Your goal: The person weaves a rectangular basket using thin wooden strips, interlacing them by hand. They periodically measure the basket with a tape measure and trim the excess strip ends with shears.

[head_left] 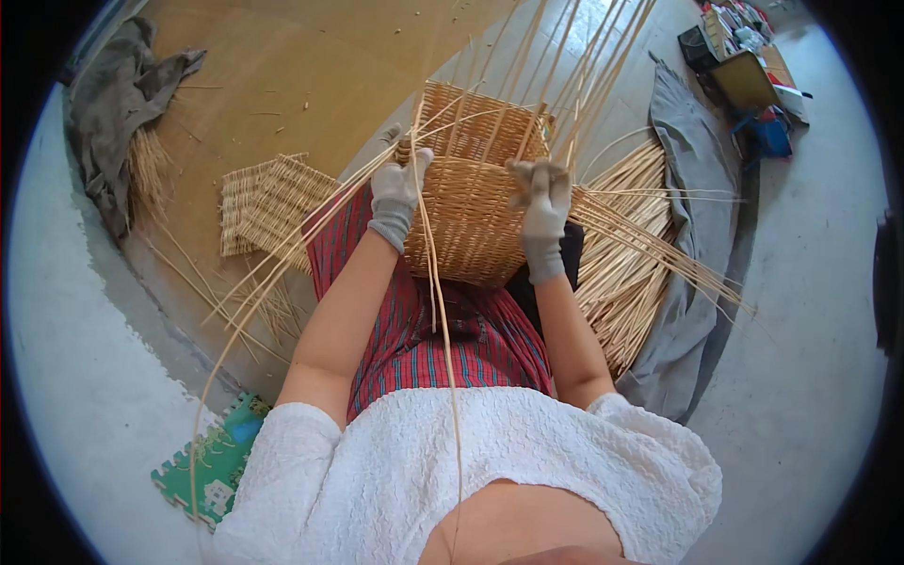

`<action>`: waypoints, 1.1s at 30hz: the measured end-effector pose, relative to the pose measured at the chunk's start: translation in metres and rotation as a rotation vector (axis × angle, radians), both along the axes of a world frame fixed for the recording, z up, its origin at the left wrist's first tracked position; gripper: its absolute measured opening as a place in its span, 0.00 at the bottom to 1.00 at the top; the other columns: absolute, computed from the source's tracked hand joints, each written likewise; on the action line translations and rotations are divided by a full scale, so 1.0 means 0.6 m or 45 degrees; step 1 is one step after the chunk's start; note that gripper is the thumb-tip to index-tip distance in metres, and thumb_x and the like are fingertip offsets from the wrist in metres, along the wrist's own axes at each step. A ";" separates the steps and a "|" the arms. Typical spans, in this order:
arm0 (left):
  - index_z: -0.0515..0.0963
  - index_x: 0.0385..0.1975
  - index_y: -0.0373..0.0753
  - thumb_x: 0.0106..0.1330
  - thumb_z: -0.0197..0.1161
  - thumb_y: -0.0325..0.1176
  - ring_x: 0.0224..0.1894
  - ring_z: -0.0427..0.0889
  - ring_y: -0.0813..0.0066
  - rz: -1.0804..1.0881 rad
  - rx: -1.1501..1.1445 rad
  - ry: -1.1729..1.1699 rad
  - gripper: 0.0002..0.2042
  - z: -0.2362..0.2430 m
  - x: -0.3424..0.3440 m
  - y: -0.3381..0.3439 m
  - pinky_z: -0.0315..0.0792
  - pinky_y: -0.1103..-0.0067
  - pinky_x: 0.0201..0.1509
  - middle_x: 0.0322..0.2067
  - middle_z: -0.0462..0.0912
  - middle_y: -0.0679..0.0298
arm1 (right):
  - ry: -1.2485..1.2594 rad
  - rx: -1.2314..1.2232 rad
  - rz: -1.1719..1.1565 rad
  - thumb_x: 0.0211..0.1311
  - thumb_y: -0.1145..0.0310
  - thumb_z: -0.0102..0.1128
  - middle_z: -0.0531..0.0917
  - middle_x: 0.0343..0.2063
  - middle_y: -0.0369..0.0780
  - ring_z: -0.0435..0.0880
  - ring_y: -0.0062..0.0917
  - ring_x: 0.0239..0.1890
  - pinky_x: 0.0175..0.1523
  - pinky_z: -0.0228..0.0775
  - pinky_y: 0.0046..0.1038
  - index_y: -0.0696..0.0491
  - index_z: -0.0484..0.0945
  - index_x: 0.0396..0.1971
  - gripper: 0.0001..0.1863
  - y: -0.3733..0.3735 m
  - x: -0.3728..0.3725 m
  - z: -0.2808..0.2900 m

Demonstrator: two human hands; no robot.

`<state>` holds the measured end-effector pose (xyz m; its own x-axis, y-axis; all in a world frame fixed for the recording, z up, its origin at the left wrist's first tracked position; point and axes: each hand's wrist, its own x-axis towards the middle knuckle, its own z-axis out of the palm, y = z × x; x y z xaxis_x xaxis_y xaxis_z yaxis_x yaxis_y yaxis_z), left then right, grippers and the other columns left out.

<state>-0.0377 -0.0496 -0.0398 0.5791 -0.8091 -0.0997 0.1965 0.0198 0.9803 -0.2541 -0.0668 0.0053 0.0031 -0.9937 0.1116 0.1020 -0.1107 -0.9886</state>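
A partly woven wicker basket [468, 212] rests against my lap, with long loose strands rising from its far side and fanning out to both sides. My left hand [395, 193], in a pale knit glove, is closed around the basket's left rim, thumb on top. Several strands run past it to the lower left, and one long strand [435, 273] hangs toward me. At the right corner of the rim is my gloved right hand [543, 212], its fingers curled together. What lies inside those fingers is hidden. A bundle of strands [650, 245] spreads rightward from beside it.
Two flat woven panels [278, 207] lie on the floor at left. A pile of cut wicker rods [626, 273] sits on grey cloth [692, 141] to the right. Another grey cloth [118, 104] covers rods at far left. A green foam mat [221, 452] is at lower left; boxes [749, 85] stand far right.
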 end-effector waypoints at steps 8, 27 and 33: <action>0.73 0.65 0.49 0.67 0.69 0.35 0.44 0.84 0.55 -0.062 -0.050 -1.571 0.26 0.068 -0.054 0.088 0.79 0.62 0.53 0.56 0.79 0.51 | -0.066 0.329 -0.247 0.77 0.70 0.59 0.88 0.43 0.42 0.90 0.24 0.36 0.27 0.77 0.19 0.53 0.77 0.54 0.11 0.004 -0.038 0.005; 0.75 0.67 0.60 0.70 0.64 0.34 0.45 0.85 0.52 -0.870 0.327 -1.572 0.25 0.143 -0.274 -0.027 0.79 0.61 0.51 0.55 0.73 0.54 | 1.559 -0.572 -0.838 0.61 0.69 0.71 0.87 0.34 0.39 0.84 0.37 0.49 0.63 0.67 0.40 0.51 0.79 0.51 0.19 -0.063 -0.170 0.083; 0.75 0.66 0.57 0.70 0.64 0.27 0.48 0.84 0.54 -0.811 0.038 -1.408 0.25 0.104 -0.241 -0.019 0.82 0.64 0.50 0.60 0.71 0.52 | 1.159 -0.744 -0.683 0.69 0.71 0.65 0.86 0.46 0.47 0.86 0.38 0.50 0.66 0.70 0.38 0.53 0.80 0.54 0.15 -0.040 -0.149 0.044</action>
